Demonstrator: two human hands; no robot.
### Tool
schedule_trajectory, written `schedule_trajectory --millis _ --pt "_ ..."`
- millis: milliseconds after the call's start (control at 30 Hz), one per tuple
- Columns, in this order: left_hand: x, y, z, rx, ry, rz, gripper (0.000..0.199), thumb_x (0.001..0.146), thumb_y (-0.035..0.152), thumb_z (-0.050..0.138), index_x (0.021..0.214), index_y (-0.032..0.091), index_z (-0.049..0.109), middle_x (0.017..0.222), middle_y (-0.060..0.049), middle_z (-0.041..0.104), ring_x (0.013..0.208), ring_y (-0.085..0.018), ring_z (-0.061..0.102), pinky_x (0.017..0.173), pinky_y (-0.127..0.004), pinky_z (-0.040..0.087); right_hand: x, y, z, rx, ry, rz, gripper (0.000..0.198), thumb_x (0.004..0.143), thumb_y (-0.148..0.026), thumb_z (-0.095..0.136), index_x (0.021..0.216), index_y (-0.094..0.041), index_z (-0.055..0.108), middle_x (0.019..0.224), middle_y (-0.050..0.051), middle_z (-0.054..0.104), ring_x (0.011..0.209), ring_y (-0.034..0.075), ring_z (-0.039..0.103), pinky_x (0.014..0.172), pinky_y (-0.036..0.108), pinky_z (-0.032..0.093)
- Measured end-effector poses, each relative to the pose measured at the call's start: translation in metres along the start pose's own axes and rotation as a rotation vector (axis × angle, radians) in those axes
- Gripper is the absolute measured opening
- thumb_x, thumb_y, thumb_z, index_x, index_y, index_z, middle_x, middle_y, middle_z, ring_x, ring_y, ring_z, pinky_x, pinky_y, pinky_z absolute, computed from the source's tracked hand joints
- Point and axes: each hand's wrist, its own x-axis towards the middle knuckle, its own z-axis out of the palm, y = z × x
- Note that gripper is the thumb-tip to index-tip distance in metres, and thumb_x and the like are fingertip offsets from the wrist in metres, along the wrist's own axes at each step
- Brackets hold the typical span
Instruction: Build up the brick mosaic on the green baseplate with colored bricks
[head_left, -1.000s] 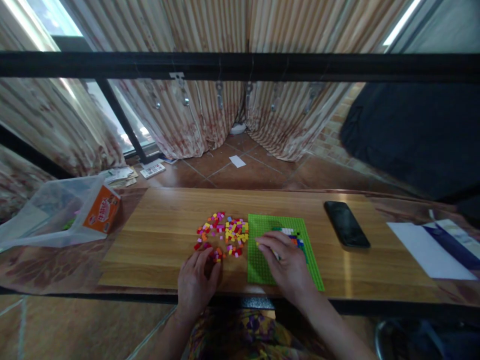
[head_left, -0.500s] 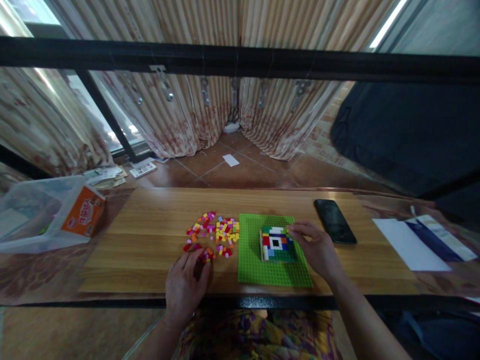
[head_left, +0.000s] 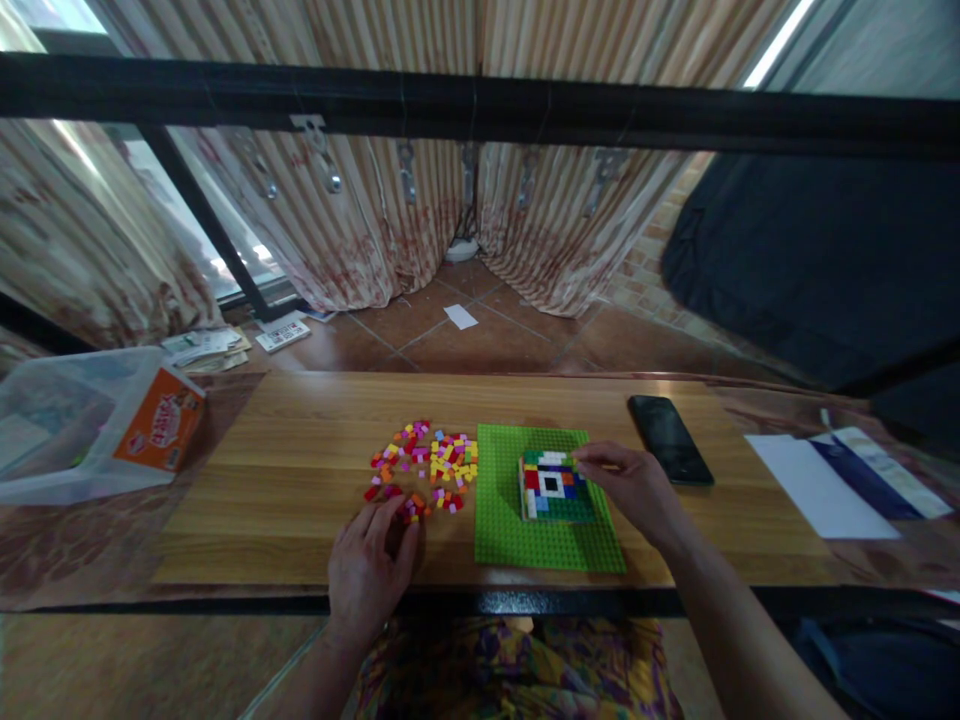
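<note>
My right hand (head_left: 628,485) has thumb and forefinger pinched at the far right corner of a square brick build (head_left: 556,487). A small yellowish toy brick (head_left: 577,464) shows at those fingertips; its exact shape is hard to see. The build has a green, white, red and blue top with a black middle, and it stands on a green baseplate (head_left: 499,545). On the wooden board, my left hand (head_left: 369,565) rests with curved fingers and the thumb apart, holding nothing visible. Its fingertips are beside loose toy bricks (head_left: 452,458) in yellow, red, pink and orange, and hide some of them.
A black phone (head_left: 670,440) lies right of the baseplate on the wooden board (head_left: 300,440). White papers (head_left: 814,485) are farther right. At the left stands a clear plastic bin (head_left: 67,420) with an orange label. A dark metal rail (head_left: 480,105) crosses beyond the board.
The view has shifted very slightly. Both hands keep nearly the same places, with the right fingertips still at the build's far right corner.
</note>
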Motion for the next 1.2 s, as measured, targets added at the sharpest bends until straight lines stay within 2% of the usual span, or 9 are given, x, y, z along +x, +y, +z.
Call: schedule_trajectory --millis 133,300,867,933,1033,1133,1200 --pt "0.000 0.001 -0.001 0.000 -0.001 -0.009 0.032 0.080 0.037 0.056 0.109 0.024 0.056 0.106 -0.005 0.064 0.095 -0.021 0.060 0.080 -0.033 0.046 -0.001 0.004 0.002 0.233 0.003 0.145 0.034 0.057 -0.038 0.076 0.084 -0.018 0.071 0.078 0.004 0.070 0.069 0.016 0.062 0.066 0.031 0.050" --pt "-0.001 0.001 0.000 -0.003 -0.006 -0.011 0.032 0.080 0.036 0.056 0.110 0.024 0.056 0.108 -0.005 0.063 0.095 -0.020 0.060 0.081 -0.032 0.046 -0.003 0.007 0.006 0.443 0.037 0.207 0.032 0.059 -0.037 0.075 0.085 -0.019 0.070 0.083 0.003 0.069 0.070 0.013 0.060 0.068 0.029 0.049" --pt "-0.002 0.002 -0.001 -0.028 -0.022 -0.021 0.031 0.082 0.035 0.053 0.110 0.023 0.056 0.103 -0.007 0.064 0.093 -0.021 0.060 0.080 -0.033 0.046 0.001 0.010 0.014 0.385 0.054 0.247 0.028 0.058 -0.033 0.073 0.080 -0.015 0.070 0.071 0.004 0.067 0.058 0.013 0.057 0.053 0.025 0.046" --pt "-0.003 0.002 -0.001 -0.028 -0.014 -0.018 0.031 0.082 0.035 0.053 0.111 0.023 0.056 0.105 -0.007 0.063 0.095 -0.022 0.060 0.081 -0.034 0.046 0.000 0.008 0.013 0.335 0.049 0.225 0.028 0.059 -0.034 0.072 0.080 -0.015 0.070 0.073 0.004 0.068 0.060 0.013 0.058 0.056 0.026 0.047" --pt "-0.004 0.002 -0.002 -0.024 -0.021 -0.025 0.032 0.083 0.035 0.051 0.112 0.024 0.055 0.106 -0.007 0.062 0.096 -0.022 0.059 0.082 -0.034 0.046 -0.006 -0.003 0.014 0.102 0.116 0.144 0.030 0.065 -0.036 0.067 0.087 -0.016 0.069 0.074 0.005 0.067 0.064 0.016 0.060 0.059 0.028 0.047" --pt "-0.005 0.002 -0.003 -0.037 -0.040 -0.028 0.032 0.083 0.035 0.050 0.113 0.024 0.055 0.106 -0.007 0.062 0.097 -0.021 0.058 0.083 -0.035 0.046 -0.016 -0.027 0.024 -0.155 0.218 -0.056 0.028 0.074 -0.038 0.059 0.092 -0.018 0.068 0.081 0.005 0.066 0.068 0.017 0.061 0.063 0.030 0.048" --pt "-0.004 0.002 -0.003 -0.054 -0.040 -0.020 0.031 0.083 0.034 0.050 0.113 0.024 0.054 0.105 -0.007 0.062 0.097 -0.021 0.058 0.083 -0.035 0.046 -0.022 -0.045 0.038 -0.219 0.194 -0.234 0.021 0.079 -0.034 0.054 0.089 -0.020 0.067 0.089 0.005 0.065 0.076 0.017 0.061 0.069 0.030 0.049"
